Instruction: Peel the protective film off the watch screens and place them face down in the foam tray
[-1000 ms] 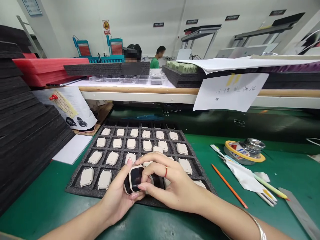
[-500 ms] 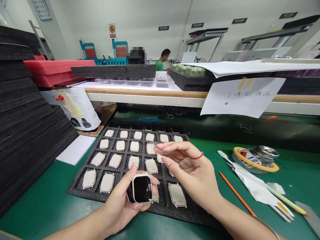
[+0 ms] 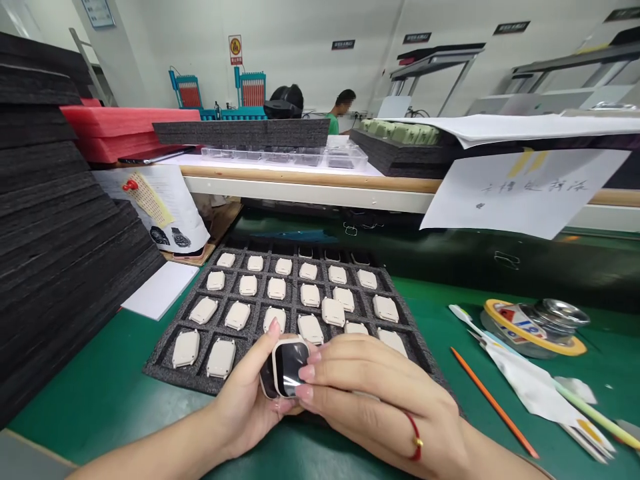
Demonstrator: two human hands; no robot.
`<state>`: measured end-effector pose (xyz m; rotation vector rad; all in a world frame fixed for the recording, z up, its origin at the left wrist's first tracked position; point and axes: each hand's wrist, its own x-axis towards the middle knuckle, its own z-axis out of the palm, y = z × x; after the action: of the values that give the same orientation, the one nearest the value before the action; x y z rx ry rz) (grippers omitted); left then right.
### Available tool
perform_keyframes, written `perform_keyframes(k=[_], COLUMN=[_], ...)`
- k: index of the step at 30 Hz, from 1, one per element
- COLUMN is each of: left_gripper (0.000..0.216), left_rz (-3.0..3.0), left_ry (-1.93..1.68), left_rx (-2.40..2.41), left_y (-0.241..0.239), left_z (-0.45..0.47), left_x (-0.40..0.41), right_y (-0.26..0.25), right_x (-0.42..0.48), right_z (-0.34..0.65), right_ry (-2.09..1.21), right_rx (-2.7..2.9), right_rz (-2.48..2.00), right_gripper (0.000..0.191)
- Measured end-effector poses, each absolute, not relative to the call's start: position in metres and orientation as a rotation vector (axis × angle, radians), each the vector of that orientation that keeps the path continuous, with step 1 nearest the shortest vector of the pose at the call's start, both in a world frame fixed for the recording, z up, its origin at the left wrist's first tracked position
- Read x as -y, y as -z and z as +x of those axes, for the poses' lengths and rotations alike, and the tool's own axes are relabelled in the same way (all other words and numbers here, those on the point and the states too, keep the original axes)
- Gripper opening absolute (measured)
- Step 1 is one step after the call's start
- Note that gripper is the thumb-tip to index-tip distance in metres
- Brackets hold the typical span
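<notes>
My left hand (image 3: pixel 247 400) grips a beige smartwatch body (image 3: pixel 289 365) with a black glossy screen, held upright over the near edge of a black foam tray (image 3: pixel 165 360). My right hand (image 3: pixel 375 393) lies across from the right, its fingertips pressed on the watch's right edge. The tray holds several beige watch bodies (image 3: pixel 310 295) lying face down in its pockets. A red string bracelet circles my right wrist.
A tall stack of black foam trays (image 3: pixel 60 227) rises at the left. An orange pencil (image 3: pixel 493 401), a tape roll with a metal tin (image 3: pixel 537 323) and white paper scraps (image 3: pixel 530 387) lie on the green mat at the right. Two people sit beyond the raised shelf (image 3: pixel 310 183).
My right hand has come back down from above the tray and now touches the watch in my left hand. The view has shifted slightly.
</notes>
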<state>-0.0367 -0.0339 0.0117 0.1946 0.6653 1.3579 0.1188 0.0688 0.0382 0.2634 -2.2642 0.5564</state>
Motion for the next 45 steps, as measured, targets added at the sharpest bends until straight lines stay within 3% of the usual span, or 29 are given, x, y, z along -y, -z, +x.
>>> perform_keyframes(k=[6,11,14,20,24,33,38,45], left_gripper=[0.055,0.055,0.056,0.057,0.052,0.041,0.042,0.058], left_rz=[0.227,0.406,0.32,0.124,0.226,0.661,0.717,0.786], left_ry=[-1.38,-1.414,-1.444,-1.5,-1.498,-1.36,-1.277,-1.313], left_rx=[-0.764,-0.872,-0.922,-0.984,-0.877,-1.02,-1.046,-1.108], left_y=[-0.01,-0.003,-0.002,-0.005,-0.005,-0.001,-0.002,0.006], left_z=[-0.036,-0.033,-0.034,-0.037,-0.036,-0.035,-0.034,-0.029], left_x=[0.034,0.036,0.037,0.036,0.033,0.033,0.034,0.027], right_y=[-0.034,-0.024,-0.023,-0.026,-0.023,0.009,0.035,0.03], right_x=[-0.065,-0.061,-0.064,-0.068,-0.076,-0.137,-0.137,-0.131], right_z=[0.112,0.103,0.1,0.1,0.099,0.108,0.111,0.112], right_ry=[-0.441,-0.498,-0.707,-0.904,-0.872,-0.738,-0.783,-0.798], right_rx=[2.298,2.331,2.28,2.228,2.279,2.116,2.16,2.145], right_rz=[0.261,-0.035,-0.095,-0.08,-0.043,-0.684,-0.753,-0.732], right_gripper=[0.027,0.06,0.051,0.056,0.054,0.034,0.038,0.047])
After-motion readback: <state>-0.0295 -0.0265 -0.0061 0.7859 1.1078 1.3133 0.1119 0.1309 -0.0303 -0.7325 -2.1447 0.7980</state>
